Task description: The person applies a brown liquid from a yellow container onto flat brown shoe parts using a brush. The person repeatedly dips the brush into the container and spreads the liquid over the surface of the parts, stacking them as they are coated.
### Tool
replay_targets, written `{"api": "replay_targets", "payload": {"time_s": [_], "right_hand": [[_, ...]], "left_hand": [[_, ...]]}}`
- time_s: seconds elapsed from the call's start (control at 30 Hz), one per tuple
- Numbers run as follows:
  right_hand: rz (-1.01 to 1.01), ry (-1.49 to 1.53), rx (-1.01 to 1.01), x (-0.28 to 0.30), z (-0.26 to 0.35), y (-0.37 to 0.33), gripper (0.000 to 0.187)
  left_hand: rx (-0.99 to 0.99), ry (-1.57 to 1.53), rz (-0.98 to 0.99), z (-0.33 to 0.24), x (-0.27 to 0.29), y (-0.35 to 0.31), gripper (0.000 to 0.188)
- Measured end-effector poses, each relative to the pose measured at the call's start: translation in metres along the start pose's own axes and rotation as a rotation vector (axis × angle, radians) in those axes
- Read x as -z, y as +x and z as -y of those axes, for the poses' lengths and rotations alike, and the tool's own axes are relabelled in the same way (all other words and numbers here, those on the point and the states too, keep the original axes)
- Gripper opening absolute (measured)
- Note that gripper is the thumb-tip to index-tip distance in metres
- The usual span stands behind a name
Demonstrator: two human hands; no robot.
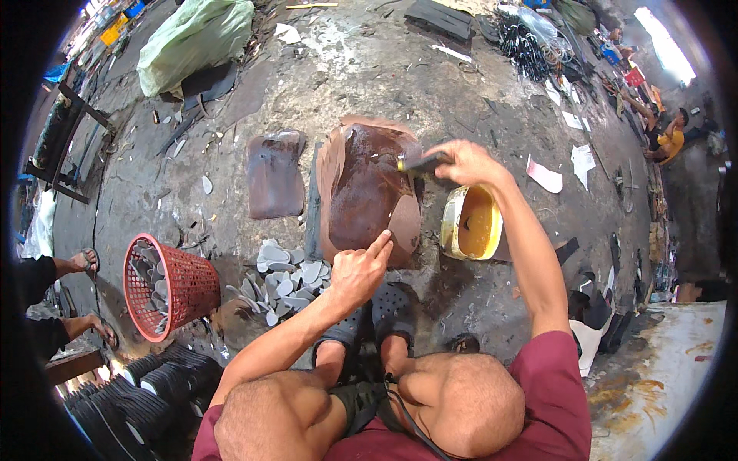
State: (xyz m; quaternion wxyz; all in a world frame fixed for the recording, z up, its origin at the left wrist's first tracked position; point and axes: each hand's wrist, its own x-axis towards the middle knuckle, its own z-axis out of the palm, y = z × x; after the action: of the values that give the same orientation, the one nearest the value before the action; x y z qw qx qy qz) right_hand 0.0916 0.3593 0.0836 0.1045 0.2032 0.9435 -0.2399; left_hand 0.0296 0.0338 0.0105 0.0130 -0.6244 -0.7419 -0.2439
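A stack of brown sheets [361,188] lies on the ground in front of me, its top coated dark and glossy over most of its area. My left hand [359,269] presses a pointing finger on the stack's lower right part; the other fingers are curled and hold nothing visible. Gripped in my right hand [469,163] is a brush [425,163] with a dark handle and a yellow band, its tip over the upper right of the coated sheet. Below that hand stands a pale yellow tub [453,219] with amber liquid [477,223], partly hidden by my forearm.
Another glossy brown sheet [277,175] lies left of the stack. Grey sole-shaped pieces [284,283] are heaped near my feet, beside a tilted red basket [194,286] of similar pieces. Black soles [165,388] lie lower left. Another person's feet [91,261] show at left.
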Motion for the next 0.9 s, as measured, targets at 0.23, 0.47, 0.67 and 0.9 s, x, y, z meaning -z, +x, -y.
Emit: {"api": "replay_targets", "payload": {"time_s": [0.23, 0.47, 0.67, 0.9], "right_hand": [[-0.213, 0.069, -0.146, -0.029, 0.047, -0.044, 0.048], [-0.382, -0.007, -0.108, -0.026, 0.041, -0.007, 0.049], [-0.291, 0.088, 0.065, -0.065, 0.083, -0.102, 0.037], [-0.527, 0.225, 0.205, -0.052, 0.111, -0.126, 0.034]], "left_hand": [[0.04, -0.039, -0.008, 0.005, 0.002, -0.003, 0.032], [0.093, -0.03, -0.056, 0.005, 0.004, 0.013, 0.029], [0.054, -0.253, -0.276, 0.017, 0.022, -0.008, 0.037], [0.112, -0.32, -0.255, 0.013, 0.024, -0.019, 0.04]]}}
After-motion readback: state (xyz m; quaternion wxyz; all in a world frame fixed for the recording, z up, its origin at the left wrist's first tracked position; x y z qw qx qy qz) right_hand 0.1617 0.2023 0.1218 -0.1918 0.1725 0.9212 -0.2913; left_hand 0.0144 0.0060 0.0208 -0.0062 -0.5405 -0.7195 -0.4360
